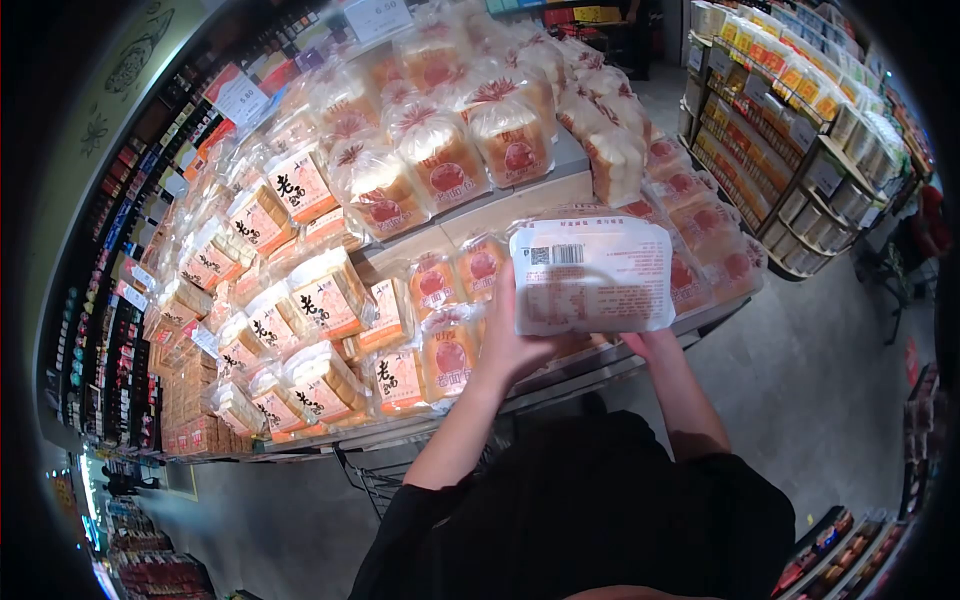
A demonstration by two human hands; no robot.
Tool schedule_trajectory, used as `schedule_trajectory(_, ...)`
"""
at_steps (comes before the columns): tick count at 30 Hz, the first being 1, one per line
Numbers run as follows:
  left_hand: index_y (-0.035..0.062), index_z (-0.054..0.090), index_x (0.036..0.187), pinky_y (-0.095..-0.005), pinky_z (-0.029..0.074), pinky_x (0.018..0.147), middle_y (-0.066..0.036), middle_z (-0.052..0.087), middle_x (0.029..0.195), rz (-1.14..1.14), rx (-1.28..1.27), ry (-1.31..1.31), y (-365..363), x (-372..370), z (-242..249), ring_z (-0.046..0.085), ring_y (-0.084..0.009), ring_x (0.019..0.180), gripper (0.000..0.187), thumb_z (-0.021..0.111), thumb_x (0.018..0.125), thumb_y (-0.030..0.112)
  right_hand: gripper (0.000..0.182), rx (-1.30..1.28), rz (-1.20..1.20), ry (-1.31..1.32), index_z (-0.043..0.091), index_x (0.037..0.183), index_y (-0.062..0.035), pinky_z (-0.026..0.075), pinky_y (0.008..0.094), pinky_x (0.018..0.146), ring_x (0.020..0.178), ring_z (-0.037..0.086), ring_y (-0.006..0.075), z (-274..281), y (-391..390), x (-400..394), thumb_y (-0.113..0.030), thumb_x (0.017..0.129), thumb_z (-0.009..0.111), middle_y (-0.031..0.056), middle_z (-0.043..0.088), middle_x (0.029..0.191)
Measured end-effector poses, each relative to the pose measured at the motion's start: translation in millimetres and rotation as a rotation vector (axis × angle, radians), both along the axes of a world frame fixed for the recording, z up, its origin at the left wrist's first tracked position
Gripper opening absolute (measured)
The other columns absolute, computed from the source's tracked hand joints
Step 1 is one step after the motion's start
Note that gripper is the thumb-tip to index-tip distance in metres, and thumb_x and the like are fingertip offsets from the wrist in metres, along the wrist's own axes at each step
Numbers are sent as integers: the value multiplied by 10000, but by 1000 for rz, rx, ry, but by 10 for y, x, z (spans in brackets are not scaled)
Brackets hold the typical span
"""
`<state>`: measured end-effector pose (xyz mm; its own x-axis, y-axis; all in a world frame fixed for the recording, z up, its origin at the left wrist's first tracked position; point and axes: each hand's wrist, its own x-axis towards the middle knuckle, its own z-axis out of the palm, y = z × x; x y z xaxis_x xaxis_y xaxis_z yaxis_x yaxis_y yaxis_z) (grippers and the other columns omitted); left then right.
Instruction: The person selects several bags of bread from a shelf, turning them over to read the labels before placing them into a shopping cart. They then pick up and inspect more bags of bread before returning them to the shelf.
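Note:
Both my hands hold up a packaged loaf of bread [610,305], its label side with a barcode facing me. My left hand [508,335] grips the left edge and lower corner of the pack. Under its lower right side is my right hand [648,343], the fingers mostly hidden behind the pack. Just beyond it, a tiered display carries bagged bread loaves [445,165] with red round prints. To the left lie sliced bread packs [325,300] with orange labels and black characters.
Price signs [240,98] stand over the display. A wire cart [375,475] is below its front edge, near my body. Shelves of goods [770,120] stand across the grey floor [800,370] on the right, and more line the left wall.

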<state>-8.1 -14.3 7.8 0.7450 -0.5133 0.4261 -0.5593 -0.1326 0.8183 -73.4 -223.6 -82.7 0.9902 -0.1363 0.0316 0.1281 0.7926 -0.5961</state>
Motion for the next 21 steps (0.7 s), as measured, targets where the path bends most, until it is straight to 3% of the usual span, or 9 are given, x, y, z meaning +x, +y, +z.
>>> schedule_trajectory(5, 58, 278, 1396, -389, 458, 1001, -116, 483, 1291, 7, -21, -36, -1, 53, -5, 505, -240, 1203, 1120, 929, 486, 100, 525, -25, -42, 38, 415, 1398, -83, 450, 439, 1019, 1255, 496, 274, 72, 33, 22, -374, 972, 507, 114, 474, 1402)
schedule_trajectory(17, 48, 292, 1390, -394, 441, 1008, -122, 485, 1286, 13, -22, -77, -85, 7, 192, 511, -253, 1193, 1125, 941, 474, 124, 525, 43, -28, -27, 387, 1418, -82, 407, 400, 1056, 1271, 480, 228, 44, -30, 82, -338, 979, 521, 91, 471, 1408)
schedule_trajectory(20, 22, 314, 1397, -418, 412, 1024, -182, 484, 1301, -24, -83, -1, -110, -3, 210, 497, -335, 1220, 1118, 936, 506, 285, 526, 63, -39, -48, 376, 1424, -77, 401, 402, 1064, 1281, 469, 232, 73, -37, 76, -341, 987, 504, 94, 462, 1415)
schedule_trajectory(21, 22, 317, 1394, -419, 410, 1024, -181, 486, 1297, -15, -77, -10, -113, -3, 201, 497, -337, 1218, 1113, 935, 505, 279, 525, 57, -41, -50, 375, 1425, -77, 399, 402, 1066, 1283, 465, 233, 94, -37, 73, -340, 988, 501, 95, 458, 1418)
